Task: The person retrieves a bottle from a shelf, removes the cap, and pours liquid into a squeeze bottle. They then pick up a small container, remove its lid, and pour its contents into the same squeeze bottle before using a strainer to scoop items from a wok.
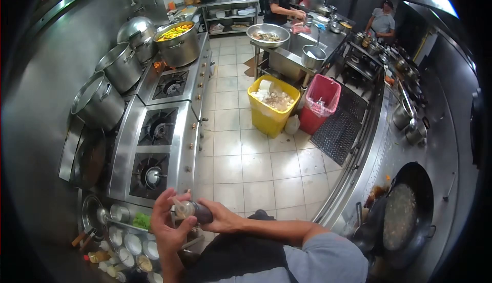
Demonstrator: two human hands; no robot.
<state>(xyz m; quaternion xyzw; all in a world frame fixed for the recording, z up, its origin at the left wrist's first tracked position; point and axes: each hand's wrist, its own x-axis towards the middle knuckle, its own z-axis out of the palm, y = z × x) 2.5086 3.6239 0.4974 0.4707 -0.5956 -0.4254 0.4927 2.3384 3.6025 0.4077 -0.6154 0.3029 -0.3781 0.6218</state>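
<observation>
Low in the view, in front of my body, I hold a small bottle (201,213) lying almost sideways. Its body is dark and its left end is pale and see-through, like a nozzle cap. My right hand (222,218) is wrapped round the dark end. At the pale end is my left hand (171,226), its thumb and fingers closed about it. Below my left hand stand several white-filled containers (133,243) and, beside them, some green leaves (141,221). My palms hide part of the bottle.
At left is a stove (154,129) with large pots and a full pot of yellow food (177,39). Ahead stand a yellow bin (269,121) and a red bin (318,116). A wok (423,206) sits at right. Two people (279,1) work farther back.
</observation>
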